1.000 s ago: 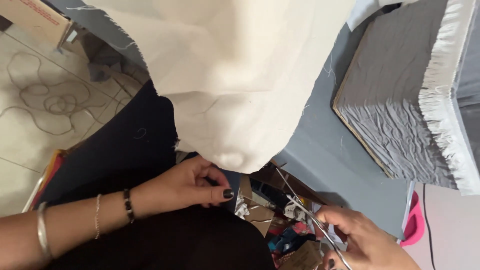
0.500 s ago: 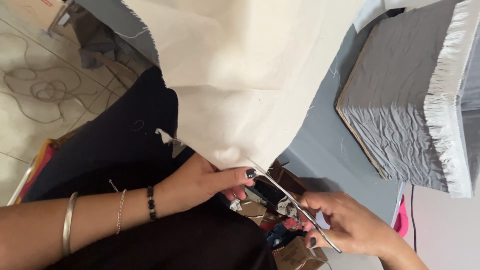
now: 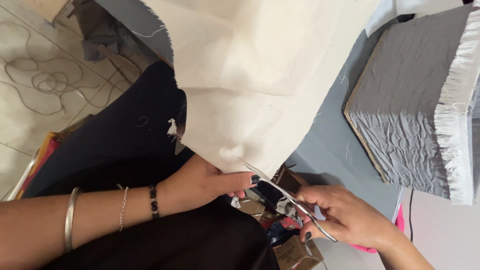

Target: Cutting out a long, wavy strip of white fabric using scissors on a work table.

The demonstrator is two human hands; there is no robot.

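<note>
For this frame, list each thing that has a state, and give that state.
Cream cloth: hanging off the grey table edge, frayed at the side, lower corner pinched.
Left hand: holding the cloth's lower edge.
Right hand: closed around the scissors' handles.
Scissors: blades open, tips at the cloth edge.
Grey fabric stack: folded, lying on the table, white fringe along one side.

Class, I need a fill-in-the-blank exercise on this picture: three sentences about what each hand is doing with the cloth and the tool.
1. The right hand holds a pair of ____ by the handles.
2. The left hand pinches the lower edge of the ____-coloured cloth.
3. The blades of the scissors point towards the cloth's hanging ____.

Missing words: scissors; cream; edge
</note>
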